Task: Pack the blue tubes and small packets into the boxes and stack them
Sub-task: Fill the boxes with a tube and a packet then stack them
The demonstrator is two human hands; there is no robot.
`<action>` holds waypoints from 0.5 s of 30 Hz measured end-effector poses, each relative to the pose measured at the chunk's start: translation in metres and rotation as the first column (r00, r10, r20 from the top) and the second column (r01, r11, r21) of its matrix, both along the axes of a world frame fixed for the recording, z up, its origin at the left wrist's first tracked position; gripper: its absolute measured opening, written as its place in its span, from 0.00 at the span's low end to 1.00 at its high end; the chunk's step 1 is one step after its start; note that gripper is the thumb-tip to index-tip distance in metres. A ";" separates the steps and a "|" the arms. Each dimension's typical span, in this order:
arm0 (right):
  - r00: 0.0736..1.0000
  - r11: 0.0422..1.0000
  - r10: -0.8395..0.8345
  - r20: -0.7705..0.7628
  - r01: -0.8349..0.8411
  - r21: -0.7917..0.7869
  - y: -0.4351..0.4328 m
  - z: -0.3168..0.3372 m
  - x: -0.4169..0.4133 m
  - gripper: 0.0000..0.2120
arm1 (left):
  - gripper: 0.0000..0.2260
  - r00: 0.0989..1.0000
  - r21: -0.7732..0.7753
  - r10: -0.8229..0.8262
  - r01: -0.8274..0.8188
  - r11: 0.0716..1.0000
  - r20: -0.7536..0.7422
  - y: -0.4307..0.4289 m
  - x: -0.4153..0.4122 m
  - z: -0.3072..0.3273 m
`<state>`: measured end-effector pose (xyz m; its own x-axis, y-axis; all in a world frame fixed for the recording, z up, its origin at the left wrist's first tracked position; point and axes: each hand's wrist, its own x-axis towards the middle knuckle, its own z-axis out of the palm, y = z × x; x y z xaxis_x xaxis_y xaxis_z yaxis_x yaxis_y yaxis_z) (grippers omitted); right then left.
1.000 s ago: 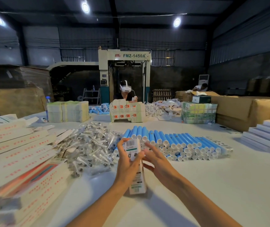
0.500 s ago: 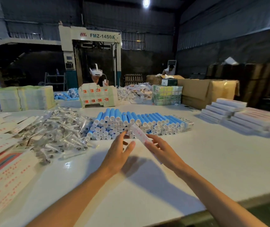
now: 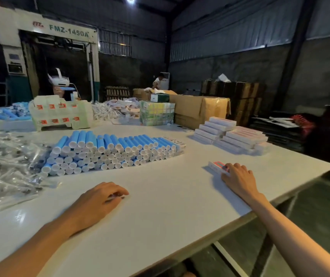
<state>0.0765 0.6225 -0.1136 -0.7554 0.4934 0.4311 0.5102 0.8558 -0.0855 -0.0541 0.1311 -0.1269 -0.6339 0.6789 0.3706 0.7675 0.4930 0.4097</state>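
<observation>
Dim metal-walled hall; machine at the back reads "FMZ-1450A". White table, its right edge near the right hand. Blue tubes piled mid-table, well apart from both hands. Clear packets heaped at left, stacked boxes far right. One box lies flat under right fingers. Left hand palm-down, loosely curled, holding nothing.

Left hand palm down, fingers loosely curled, forearm angled in from lower left. Right hand palm down, fingers flat, arm outstretched.
</observation>
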 end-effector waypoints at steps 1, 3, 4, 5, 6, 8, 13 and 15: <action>0.999 1.000 -0.030 0.016 0.030 0.008 0.008 0.001 0.002 0.18 | 0.09 1.000 0.000 -0.007 0.007 1.000 -0.004 0.000 0.000 0.000; 0.997 0.997 -0.071 0.041 0.070 0.016 0.021 0.002 0.005 0.19 | 0.08 1.000 0.003 -0.016 0.016 1.000 0.000 0.000 0.000 0.000; 0.996 0.997 -0.076 0.043 0.075 0.012 0.026 0.003 0.008 0.19 | 0.08 1.000 0.002 -0.019 0.019 1.000 0.004 0.000 0.000 0.000; 0.997 0.998 -0.070 0.041 0.070 0.004 0.030 0.004 0.011 0.20 | 0.08 1.000 0.000 -0.020 0.020 1.000 0.009 0.000 0.000 0.001; 0.998 0.998 -0.056 0.042 0.056 -0.003 0.035 0.006 0.013 0.20 | 0.08 1.000 -0.002 -0.019 0.019 1.000 0.012 0.000 0.000 0.001; 0.998 1.000 -0.024 0.052 0.025 -0.016 0.041 0.009 0.018 0.21 | 0.08 1.000 -0.009 -0.015 0.015 1.000 0.013 0.000 0.001 0.002; 0.998 0.999 0.029 0.061 -0.026 -0.043 0.045 0.012 0.023 0.22 | 0.08 0.999 -0.017 -0.019 0.020 1.000 0.034 0.000 0.004 0.004; 0.999 0.999 0.017 0.043 -0.014 -0.053 0.046 0.010 0.023 0.23 | 0.08 0.999 -0.017 -0.017 0.017 1.000 0.042 0.000 0.005 0.006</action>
<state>0.0999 0.6684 -0.1032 -0.7807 0.5024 0.3716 0.5010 0.8586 -0.1083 -0.0491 0.1310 -0.1213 -0.6370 0.6957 0.3321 0.7581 0.4873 0.4333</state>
